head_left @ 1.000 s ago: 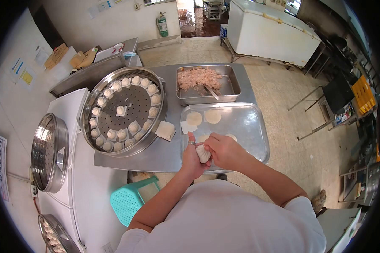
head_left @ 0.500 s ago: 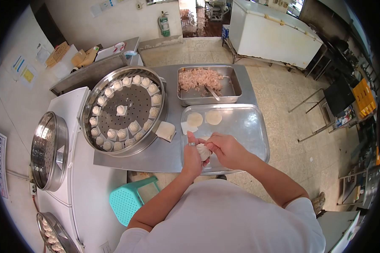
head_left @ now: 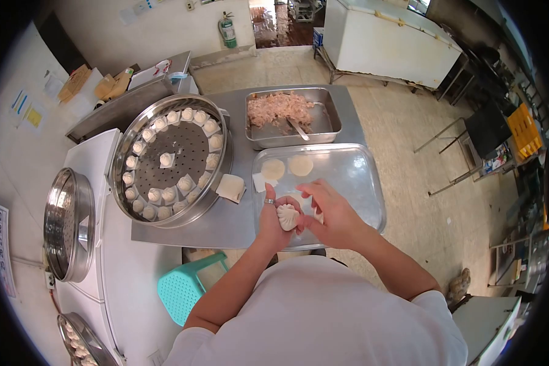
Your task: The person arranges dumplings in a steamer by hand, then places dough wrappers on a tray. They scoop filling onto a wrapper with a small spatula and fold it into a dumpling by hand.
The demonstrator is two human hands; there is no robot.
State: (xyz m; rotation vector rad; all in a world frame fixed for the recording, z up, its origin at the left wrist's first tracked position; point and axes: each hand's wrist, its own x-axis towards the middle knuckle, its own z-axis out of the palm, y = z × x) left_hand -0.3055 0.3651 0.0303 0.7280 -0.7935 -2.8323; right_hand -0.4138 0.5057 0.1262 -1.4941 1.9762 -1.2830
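Over the near left part of the metal tray, a pleated dumpling sits in the cupped left hand, whose fingers curl around its sides. Beside it, the right hand has its upper fingers spread and lifted; its thumb is close to the dough, though whether it touches I cannot tell. Too firm a squeeze by the cupping fingers could, I'd judge, flatten the folds or split the thin skin, and a loose grip could let it roll off. Dough rounds lie just beyond, where a low wrist might drag or crease them. Behind the tray, a deep pan holds meat filling with a spoon leaning in it; a knock to that handle could flick filling about. To the left, a large steamer bears a ring of dumplings on paper. All this stands on a steel table, with a turquoise stool below, a speckled floor, and a stained white freezer across the room.
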